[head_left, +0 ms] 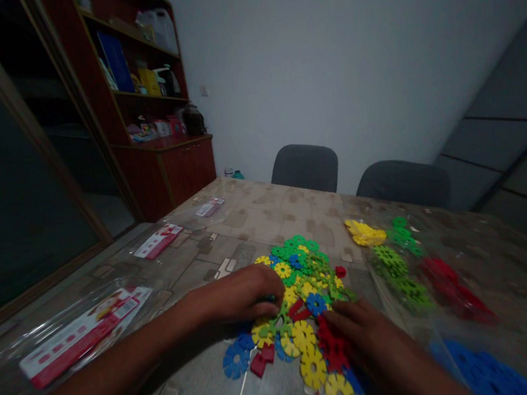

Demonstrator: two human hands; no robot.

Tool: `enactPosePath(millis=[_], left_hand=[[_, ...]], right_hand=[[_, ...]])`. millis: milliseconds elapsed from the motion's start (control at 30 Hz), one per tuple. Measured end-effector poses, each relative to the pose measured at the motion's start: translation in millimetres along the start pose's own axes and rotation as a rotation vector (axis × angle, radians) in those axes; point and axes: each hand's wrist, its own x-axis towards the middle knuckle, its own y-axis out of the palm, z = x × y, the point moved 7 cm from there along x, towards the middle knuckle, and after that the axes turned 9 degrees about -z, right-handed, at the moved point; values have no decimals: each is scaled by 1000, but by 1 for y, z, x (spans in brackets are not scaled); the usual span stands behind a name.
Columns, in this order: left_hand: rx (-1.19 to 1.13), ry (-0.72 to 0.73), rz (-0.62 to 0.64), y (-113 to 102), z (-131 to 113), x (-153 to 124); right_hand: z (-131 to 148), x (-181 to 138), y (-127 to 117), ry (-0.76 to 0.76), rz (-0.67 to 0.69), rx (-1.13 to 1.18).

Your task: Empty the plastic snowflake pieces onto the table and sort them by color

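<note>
A flat cluster of interlocking plastic gear-shaped discs (301,293) in green, yellow, blue and red lies on the table (256,217) in front of me. My left hand (242,294) rests on the cluster's left edge with fingers curled over a dark green piece. My right hand (365,337) lies over the red and yellow discs at the lower right, its fingers bent down onto them. I cannot make out whether either hand grips a single piece.
Sorted piles of discs lie to the right: yellow (364,232), green (398,265), red (454,291), blue (485,372). Plastic bags with red and white labels (83,333) (158,240) lie at the left. Two grey chairs (305,167) stand behind the table, a wooden shelf (141,91) at the back left.
</note>
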Motion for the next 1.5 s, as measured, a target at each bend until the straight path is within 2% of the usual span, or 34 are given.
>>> enactPosePath(millis=[133,267,433,567,733,933,1100,1200,1333,1500], left_hand=[[-38,-18,20,2,4,-2],[-46,-12,62,8,2,-2],[-40,-4,31,7,2,-1],[-37,-11,44,7,4,-1],[-42,17,-6,4,5,-3],[-4,15,26,8,0,-1],[54,14,18,13,-22,2],[93,-31,60,24,-47,-1],[201,-39,145,51,-79,-6],[433,103,164,91,-86,-5]], right_hand=[[-2,-13,-1,27,101,-6],[1,-6,-1,43,114,-33],[3,1,2,9,98,-34],[7,-1,0,-12,130,30],[14,-6,1,-42,164,39],[21,-5,3,-38,125,39],[15,-5,-11,-14,54,38],[0,-4,-20,3,-14,-17],[-12,-4,-26,68,-56,-76],[-3,-5,-28,75,-34,-55]])
